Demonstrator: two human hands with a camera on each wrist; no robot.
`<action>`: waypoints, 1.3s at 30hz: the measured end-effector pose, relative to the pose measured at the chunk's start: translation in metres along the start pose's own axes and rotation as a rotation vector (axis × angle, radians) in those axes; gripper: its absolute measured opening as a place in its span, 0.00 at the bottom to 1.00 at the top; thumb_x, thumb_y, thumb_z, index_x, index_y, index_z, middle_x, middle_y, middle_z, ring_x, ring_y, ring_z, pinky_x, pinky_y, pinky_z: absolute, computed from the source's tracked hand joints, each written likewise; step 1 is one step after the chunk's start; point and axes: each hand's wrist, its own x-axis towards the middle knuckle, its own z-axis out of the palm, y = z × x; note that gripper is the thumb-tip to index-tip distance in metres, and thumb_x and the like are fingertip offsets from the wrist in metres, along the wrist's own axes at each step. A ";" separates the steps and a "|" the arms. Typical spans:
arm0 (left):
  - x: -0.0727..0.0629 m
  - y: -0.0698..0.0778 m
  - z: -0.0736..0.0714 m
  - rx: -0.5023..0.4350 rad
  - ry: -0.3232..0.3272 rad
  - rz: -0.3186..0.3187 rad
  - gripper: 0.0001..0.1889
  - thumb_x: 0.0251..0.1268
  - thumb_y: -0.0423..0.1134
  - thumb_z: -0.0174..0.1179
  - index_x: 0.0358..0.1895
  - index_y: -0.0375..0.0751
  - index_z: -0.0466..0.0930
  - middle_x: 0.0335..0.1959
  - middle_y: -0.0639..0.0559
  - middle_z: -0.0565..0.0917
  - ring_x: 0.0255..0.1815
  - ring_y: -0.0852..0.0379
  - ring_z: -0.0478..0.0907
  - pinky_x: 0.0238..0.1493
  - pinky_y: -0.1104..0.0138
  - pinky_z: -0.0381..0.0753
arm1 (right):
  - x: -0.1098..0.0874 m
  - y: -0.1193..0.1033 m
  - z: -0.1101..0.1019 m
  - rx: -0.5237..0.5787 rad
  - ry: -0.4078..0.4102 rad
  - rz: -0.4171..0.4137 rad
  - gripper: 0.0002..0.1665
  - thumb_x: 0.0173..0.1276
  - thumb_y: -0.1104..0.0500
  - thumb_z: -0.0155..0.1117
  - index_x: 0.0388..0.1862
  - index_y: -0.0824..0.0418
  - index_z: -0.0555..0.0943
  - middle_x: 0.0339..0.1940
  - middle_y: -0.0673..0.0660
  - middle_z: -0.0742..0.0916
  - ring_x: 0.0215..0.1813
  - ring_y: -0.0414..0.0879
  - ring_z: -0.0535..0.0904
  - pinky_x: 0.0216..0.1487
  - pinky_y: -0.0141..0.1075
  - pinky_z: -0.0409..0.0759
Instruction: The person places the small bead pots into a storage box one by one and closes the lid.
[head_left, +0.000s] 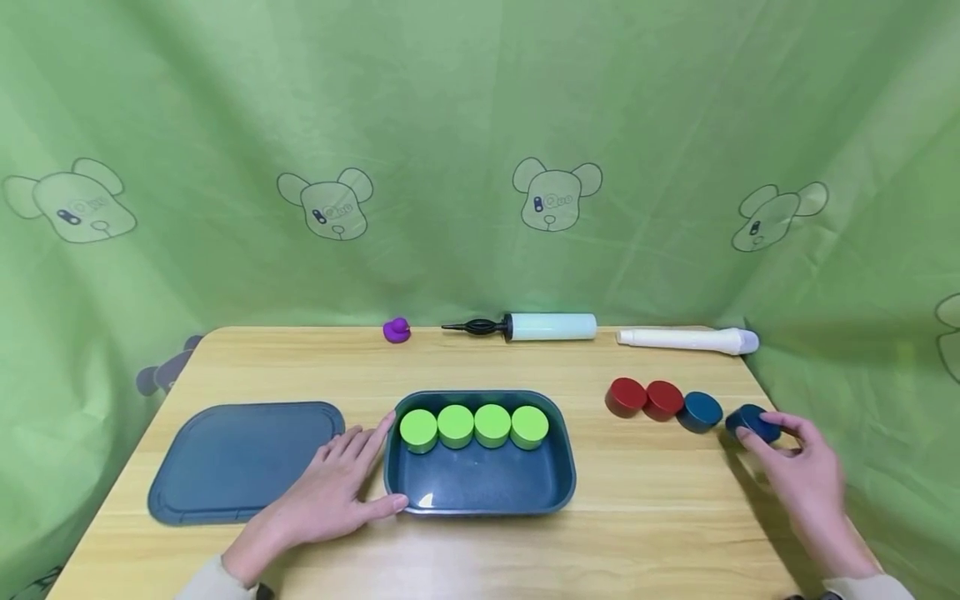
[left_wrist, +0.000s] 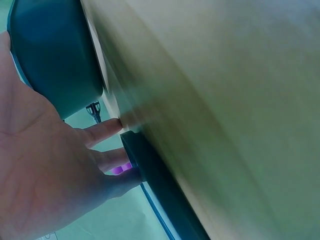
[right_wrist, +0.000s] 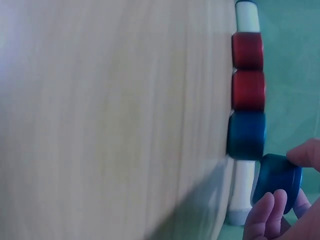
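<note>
My right hand (head_left: 810,475) pinches a dark blue round cylinder (head_left: 748,423) between thumb and fingers at the right of the table. In the right wrist view this cylinder (right_wrist: 277,181) is tilted, its base raised compared with its neighbours. Beside it stand another blue cylinder (head_left: 701,412) and two red cylinders (head_left: 663,401) in a row. My left hand (head_left: 330,496) lies with fingers extended, thumb and index finger touching the left side of a dark blue open box (head_left: 487,481). Several lime green cylinders (head_left: 456,426) line the box's far wall.
A flat dark blue lid (head_left: 243,458) lies left of the box, partly under the left fingers in the head view. Along the back edge are a purple duck (head_left: 397,331), a hand pump (head_left: 551,327) and a white stick-shaped object (head_left: 682,339). Green cloth hangs around the table.
</note>
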 end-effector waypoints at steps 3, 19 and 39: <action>0.000 0.000 0.000 0.003 -0.004 -0.003 0.57 0.73 0.77 0.56 0.93 0.57 0.37 0.82 0.30 0.64 0.82 0.25 0.59 0.75 0.24 0.55 | -0.010 -0.009 0.003 0.019 0.020 0.001 0.22 0.71 0.45 0.82 0.58 0.36 0.80 0.27 0.46 0.85 0.26 0.41 0.80 0.22 0.34 0.77; -0.001 0.000 -0.001 0.007 -0.008 -0.003 0.57 0.73 0.77 0.56 0.93 0.56 0.38 0.83 0.30 0.64 0.83 0.27 0.59 0.77 0.26 0.55 | -0.065 -0.063 0.041 0.141 -0.005 -0.215 0.26 0.74 0.60 0.79 0.67 0.56 0.81 0.38 0.48 0.83 0.32 0.37 0.81 0.27 0.27 0.79; 0.001 -0.001 -0.003 -0.004 -0.022 0.004 0.57 0.74 0.77 0.56 0.93 0.56 0.38 0.83 0.29 0.63 0.83 0.26 0.58 0.76 0.25 0.56 | -0.117 -0.114 0.103 0.096 -0.257 -0.440 0.27 0.70 0.58 0.83 0.63 0.53 0.81 0.36 0.56 0.87 0.35 0.48 0.84 0.31 0.35 0.82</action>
